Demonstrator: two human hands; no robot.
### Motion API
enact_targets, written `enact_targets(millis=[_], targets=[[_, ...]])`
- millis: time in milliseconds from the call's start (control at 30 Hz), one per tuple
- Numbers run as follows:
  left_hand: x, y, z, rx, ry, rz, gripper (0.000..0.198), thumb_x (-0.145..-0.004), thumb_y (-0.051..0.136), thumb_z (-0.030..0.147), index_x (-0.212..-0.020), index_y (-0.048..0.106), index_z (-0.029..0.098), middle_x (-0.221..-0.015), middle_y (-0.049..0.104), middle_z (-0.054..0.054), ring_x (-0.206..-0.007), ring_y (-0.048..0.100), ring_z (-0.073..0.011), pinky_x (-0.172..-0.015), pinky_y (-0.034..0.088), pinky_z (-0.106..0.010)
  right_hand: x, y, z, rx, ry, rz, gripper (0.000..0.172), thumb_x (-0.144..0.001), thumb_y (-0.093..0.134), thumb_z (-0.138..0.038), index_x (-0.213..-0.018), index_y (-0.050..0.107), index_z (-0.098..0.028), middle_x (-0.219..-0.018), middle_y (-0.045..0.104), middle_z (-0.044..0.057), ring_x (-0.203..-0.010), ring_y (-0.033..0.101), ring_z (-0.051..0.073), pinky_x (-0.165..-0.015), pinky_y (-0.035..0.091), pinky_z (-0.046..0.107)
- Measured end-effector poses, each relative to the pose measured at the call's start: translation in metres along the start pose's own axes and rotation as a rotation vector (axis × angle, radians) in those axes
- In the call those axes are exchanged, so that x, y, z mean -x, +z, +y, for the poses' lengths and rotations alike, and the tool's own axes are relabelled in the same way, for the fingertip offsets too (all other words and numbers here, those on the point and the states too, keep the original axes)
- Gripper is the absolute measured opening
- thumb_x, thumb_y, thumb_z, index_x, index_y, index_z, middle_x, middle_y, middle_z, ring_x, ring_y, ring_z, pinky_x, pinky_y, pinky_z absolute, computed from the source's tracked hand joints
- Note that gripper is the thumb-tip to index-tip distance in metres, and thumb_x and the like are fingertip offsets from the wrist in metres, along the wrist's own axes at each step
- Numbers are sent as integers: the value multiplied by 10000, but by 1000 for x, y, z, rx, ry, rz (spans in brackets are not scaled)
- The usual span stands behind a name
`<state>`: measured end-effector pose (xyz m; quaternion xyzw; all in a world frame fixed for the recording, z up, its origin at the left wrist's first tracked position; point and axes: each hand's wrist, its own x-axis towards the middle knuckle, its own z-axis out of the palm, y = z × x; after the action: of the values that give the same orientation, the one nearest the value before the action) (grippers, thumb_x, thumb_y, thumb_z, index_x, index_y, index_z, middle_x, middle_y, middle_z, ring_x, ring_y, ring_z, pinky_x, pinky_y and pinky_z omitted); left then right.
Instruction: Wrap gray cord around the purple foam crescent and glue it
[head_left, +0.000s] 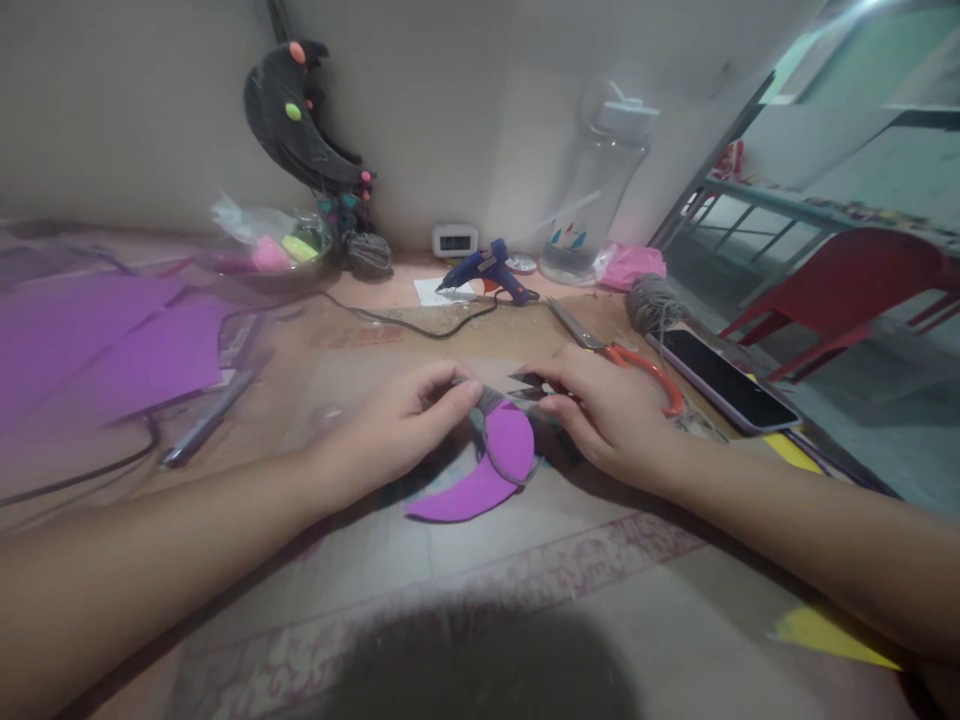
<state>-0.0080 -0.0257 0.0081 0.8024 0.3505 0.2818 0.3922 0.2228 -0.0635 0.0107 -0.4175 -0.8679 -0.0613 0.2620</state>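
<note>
My left hand (412,415) pinches the upper end of a purple crescent-shaped cutout (511,440), where grey yarn (491,400) is wrapped around it. A loose loop of that yarn hangs across the purple face. Just right of the wrapped end, my right hand (619,420) is closed around small dark snips (529,386), their blades pointing left and looking parted. Fingers hide most of their handles. The crescent's lower tip points left, over the pale mat (450,560).
Behind my hands lie orange-handled scissors (577,325), a blue glue gun (484,270) with its cord, and a grey yarn ball (656,303). A phone (727,380) is at right, purple sheets (112,340) at left. A clear bottle (592,200) stands by the wall under a dark crescent ornament (289,125).
</note>
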Motion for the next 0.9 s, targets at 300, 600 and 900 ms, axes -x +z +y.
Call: enact_targets(millis=[300, 600, 900], targets=[[-1, 0, -2, -9, 27, 4, 302, -937, 448, 368, -716, 525, 177, -671, 525, 24, -637, 490, -122, -585, 375, -239, 0, 0, 0, 206, -142, 29, 388, -1008, 354, -363, -1050, 658, -126, -789, 627, 63, -704, 547, 168, -632, 381, 276], [-1, -1, -2, -8, 17, -27, 301, -943, 439, 378, -732, 528, 183, -684, 520, 19, -656, 493, -129, -597, 376, -254, -2, 0, -3, 199, -169, 43, 409, -1008, 356, -366, -1032, 672, -108, -767, 632, 67, -680, 547, 162, -609, 380, 273], [-1, 0, -5, 126, -31, -75, 334, -943, 444, 421, -722, 509, 180, -661, 466, 35, -605, 431, -103, -548, 337, -234, -2, 1, -2, 192, -181, 47, 388, -1006, 372, -357, -1023, 670, -111, -769, 645, 64, -677, 549, 158, -612, 381, 270]])
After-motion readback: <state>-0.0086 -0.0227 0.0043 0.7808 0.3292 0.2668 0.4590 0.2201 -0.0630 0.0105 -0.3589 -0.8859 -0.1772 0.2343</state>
